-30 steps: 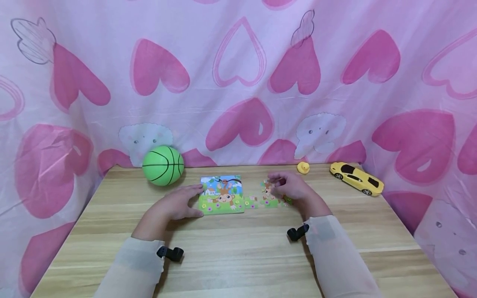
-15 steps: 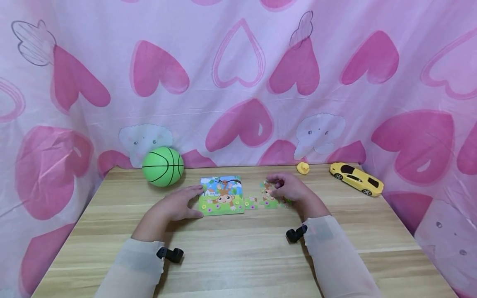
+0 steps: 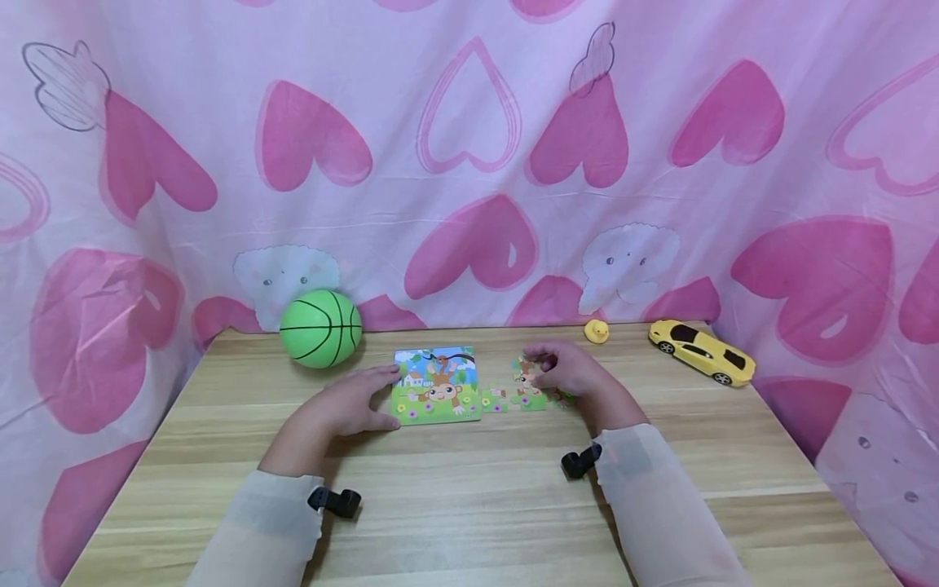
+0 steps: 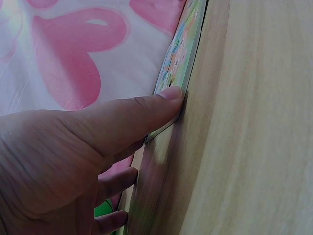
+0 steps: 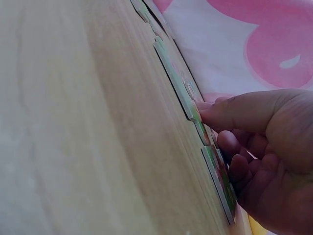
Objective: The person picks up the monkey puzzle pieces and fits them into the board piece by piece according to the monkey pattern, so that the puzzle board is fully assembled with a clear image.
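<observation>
A square puzzle board (image 3: 436, 386) with a hanging monkey on green and blue lies flat in the middle. My left hand (image 3: 357, 398) rests at its left edge, fingers fairly straight; in the left wrist view the thumb (image 4: 142, 115) touches the near corner. To the right, several flat puzzle pieces (image 3: 530, 401) with a similar print lie close together, one small piece (image 3: 495, 399) beside the board. My right hand (image 3: 575, 371) bends over them, seemingly pinching one between thumb and forefinger; the right wrist view shows the thumb tip (image 5: 208, 113) on the pieces, the forefinger mostly hidden.
A green ball (image 3: 321, 328) stands at the back left. At the back right are a small yellow rubber duck (image 3: 597, 330) and a yellow toy car (image 3: 700, 352). A pink heart-print curtain (image 3: 469, 187) closes off the wooden table (image 3: 469, 497) behind and at the sides.
The right hand has shifted very slightly left over the puzzle pieces. The left hand and the puzzle board stay where they were; the head view has tilted a touch.
</observation>
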The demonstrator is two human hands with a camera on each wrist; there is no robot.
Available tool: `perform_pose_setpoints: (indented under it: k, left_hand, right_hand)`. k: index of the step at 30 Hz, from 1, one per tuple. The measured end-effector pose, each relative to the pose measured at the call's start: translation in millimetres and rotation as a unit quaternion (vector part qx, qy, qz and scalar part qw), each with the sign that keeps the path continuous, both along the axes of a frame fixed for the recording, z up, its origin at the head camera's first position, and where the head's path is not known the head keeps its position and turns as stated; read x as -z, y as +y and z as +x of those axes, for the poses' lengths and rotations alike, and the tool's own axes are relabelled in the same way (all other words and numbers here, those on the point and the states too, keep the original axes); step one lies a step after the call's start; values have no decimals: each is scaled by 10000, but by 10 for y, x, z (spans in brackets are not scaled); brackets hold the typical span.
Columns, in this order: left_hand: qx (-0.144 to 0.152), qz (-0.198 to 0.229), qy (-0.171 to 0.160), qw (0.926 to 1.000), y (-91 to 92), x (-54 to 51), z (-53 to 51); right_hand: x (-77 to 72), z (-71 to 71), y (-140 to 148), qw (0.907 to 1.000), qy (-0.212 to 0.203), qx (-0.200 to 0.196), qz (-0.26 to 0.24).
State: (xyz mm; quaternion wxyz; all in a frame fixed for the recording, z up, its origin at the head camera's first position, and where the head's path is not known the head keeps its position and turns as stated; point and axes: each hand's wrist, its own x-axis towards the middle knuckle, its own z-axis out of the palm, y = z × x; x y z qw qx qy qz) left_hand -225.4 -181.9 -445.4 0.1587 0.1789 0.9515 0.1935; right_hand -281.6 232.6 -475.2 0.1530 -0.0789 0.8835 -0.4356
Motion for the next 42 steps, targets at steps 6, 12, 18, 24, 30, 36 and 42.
perform_pose_setpoints:
  k: [6, 12, 18, 24, 30, 36, 42]
  left_hand:
    - [4, 3, -6, 10000, 0, -4, 3]
    - [46, 4, -13, 10000, 1, -10, 1]
    - [-9, -3, -58, 10000, -3, -9, 3]
    - [-6, 39, -86, 10000, 5, -20, 11]
    - [16, 41, -89, 10000, 5, -20, 11]
    - [7, 30, -88, 10000, -7, -10, 0]
    - [81, 16, -31, 10000, -14, 24, -20]
  right_hand:
    - [21, -7, 0, 9999, 136, -34, 47]
    - [16, 15, -8, 9998, 169, 33, 54]
    - [-10, 27, -31, 9992, 188, 143, 328]
    - [-13, 22, -30, 9993, 68, 281, 231]
    - [-15, 27, 7, 9986, 27, 520, -126]
    - [-46, 43, 0, 9957, 56, 760, -526]
    - [-111, 80, -75, 9876, -281, 1020, -1164]
